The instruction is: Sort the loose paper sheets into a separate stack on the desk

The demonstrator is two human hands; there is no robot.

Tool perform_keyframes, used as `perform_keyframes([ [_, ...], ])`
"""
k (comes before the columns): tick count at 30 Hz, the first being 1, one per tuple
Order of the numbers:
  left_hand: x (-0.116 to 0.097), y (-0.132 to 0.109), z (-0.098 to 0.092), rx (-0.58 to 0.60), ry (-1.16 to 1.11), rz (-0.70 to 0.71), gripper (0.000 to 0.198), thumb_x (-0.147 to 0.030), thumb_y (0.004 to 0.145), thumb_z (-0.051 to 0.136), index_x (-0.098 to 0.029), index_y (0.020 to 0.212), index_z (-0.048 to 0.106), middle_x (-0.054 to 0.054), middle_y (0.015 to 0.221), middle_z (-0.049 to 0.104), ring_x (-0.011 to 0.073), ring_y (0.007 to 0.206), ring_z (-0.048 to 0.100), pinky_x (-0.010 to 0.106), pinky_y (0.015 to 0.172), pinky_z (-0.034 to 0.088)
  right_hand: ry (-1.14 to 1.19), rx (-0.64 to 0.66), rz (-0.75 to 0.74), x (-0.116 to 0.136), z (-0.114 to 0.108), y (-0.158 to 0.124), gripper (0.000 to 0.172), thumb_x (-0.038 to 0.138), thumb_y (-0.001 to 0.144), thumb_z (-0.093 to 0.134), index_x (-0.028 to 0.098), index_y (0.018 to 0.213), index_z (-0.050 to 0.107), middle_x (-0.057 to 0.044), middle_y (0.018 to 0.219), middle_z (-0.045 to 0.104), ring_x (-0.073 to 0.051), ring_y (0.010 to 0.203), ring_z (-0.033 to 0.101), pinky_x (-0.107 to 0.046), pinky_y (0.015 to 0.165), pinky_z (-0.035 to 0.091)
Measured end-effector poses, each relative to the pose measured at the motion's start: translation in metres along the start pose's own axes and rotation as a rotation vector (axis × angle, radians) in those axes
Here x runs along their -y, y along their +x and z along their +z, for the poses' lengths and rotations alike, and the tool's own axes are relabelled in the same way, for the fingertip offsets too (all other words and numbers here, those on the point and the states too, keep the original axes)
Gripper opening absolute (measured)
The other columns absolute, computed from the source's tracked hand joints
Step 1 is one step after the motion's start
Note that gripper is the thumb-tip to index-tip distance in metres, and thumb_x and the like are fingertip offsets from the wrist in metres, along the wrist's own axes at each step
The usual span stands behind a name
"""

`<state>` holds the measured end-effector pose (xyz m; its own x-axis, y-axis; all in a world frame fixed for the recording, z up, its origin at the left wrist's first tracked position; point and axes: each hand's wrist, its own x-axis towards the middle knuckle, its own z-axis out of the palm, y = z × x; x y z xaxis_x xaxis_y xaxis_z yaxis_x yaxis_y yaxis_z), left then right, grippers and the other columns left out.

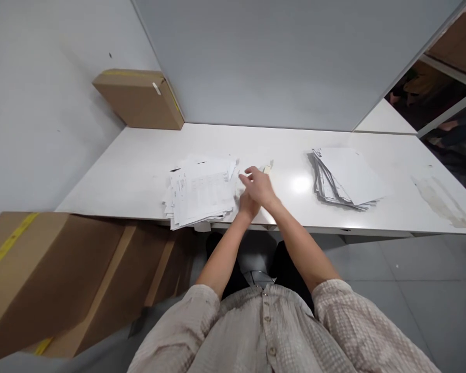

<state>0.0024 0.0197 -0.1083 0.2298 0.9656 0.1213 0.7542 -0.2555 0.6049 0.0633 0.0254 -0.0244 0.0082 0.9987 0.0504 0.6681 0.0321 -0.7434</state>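
Observation:
My right hand (260, 186) crosses over my left hand (249, 205) above the white table, just right of a paper stack. Its fingers point left, a little apart, and I see nothing held in them. The fingers of my left hand are mostly hidden beneath it. Close to their left lies an uneven stack of printed papers (207, 191), its front corner hanging over the table edge. A small cream-coloured piece (267, 169) shows just beyond my right hand. Farther right is a second, fanned stack of papers (347, 176) with a blank sheet on top.
The white table (283, 145) runs along a grey panel (279, 62). A brown cardboard box (140, 101) stands at its back left corner. Large cardboard boxes (50, 264) are on the floor at left. A greyish smear (442, 202) marks the table's right end.

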Motion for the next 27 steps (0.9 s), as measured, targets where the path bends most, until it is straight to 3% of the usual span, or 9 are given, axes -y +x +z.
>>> perform_keyframes([
  [3, -0.002, -0.004, -0.001, 0.013, 0.129, 0.045, 0.060, -0.003, 0.084, 0.033, -0.028, 0.138, 0.037, 0.006, 0.139, 0.045, 0.0259, 0.113, 0.052, 0.039, 0.093, 0.044, -0.105, -0.195, 0.021, -0.046, -0.059, -0.009, 0.027, 0.036, 0.085, 0.048, 0.018, 0.102, 0.058, -0.007, 0.090, 0.066, -0.021, 0.083, 0.060, -0.035, 0.079, 0.044],
  [6, -0.005, -0.007, -0.001, -0.029, 0.203, 0.110, 0.067, 0.001, 0.081, 0.030, -0.031, 0.140, 0.034, 0.003, 0.140, 0.044, 0.0233, 0.111, 0.053, 0.035, 0.090, 0.046, -0.431, -0.455, 0.191, -0.104, -0.122, -0.011, 0.034, 0.033, 0.084, 0.048, 0.014, 0.111, 0.057, -0.016, 0.110, 0.061, -0.028, 0.102, 0.053, -0.042, 0.085, 0.041],
  [10, -0.004, -0.007, 0.001, -0.054, 0.223, 0.141, 0.068, 0.003, 0.079, 0.030, -0.029, 0.139, 0.036, 0.005, 0.139, 0.046, 0.0253, 0.106, 0.054, 0.037, 0.085, 0.047, -0.645, -0.445, 0.376, -0.162, -0.169, -0.011, 0.057, 0.038, 0.079, 0.055, 0.012, 0.128, 0.045, -0.019, 0.130, 0.048, -0.033, 0.122, 0.036, -0.046, 0.092, 0.036],
  [14, -0.002, -0.006, 0.002, -0.077, 0.210, 0.158, 0.068, 0.003, 0.079, 0.031, -0.028, 0.138, 0.038, 0.005, 0.137, 0.048, 0.0249, 0.105, 0.055, 0.037, 0.085, 0.047, -0.588, -0.331, 0.481, -0.182, -0.175, -0.010, 0.066, 0.047, 0.079, 0.053, 0.012, 0.134, 0.039, -0.019, 0.117, 0.057, -0.032, 0.111, 0.046, -0.043, 0.086, 0.040],
  [20, 0.000, -0.006, 0.003, -0.104, 0.211, 0.179, 0.066, 0.002, 0.080, 0.032, -0.030, 0.137, 0.040, 0.004, 0.133, 0.051, 0.0239, 0.102, 0.057, 0.035, 0.083, 0.049, -0.623, -0.285, 0.530, -0.177, -0.167, -0.008, 0.044, 0.043, 0.084, 0.042, 0.013, 0.109, 0.063, -0.019, 0.104, 0.061, -0.034, 0.099, 0.052, -0.044, 0.078, 0.042],
  [27, 0.003, -0.007, 0.004, -0.118, 0.215, 0.185, 0.063, 0.001, 0.082, 0.032, -0.028, 0.137, 0.040, 0.004, 0.132, 0.052, 0.0227, 0.109, 0.055, 0.034, 0.088, 0.048, -0.822, -0.261, 0.433, -0.174, -0.158, -0.010, 0.047, 0.027, 0.093, 0.021, 0.005, 0.105, 0.061, -0.023, 0.102, 0.061, -0.030, 0.093, 0.055, -0.039, 0.074, 0.040],
])
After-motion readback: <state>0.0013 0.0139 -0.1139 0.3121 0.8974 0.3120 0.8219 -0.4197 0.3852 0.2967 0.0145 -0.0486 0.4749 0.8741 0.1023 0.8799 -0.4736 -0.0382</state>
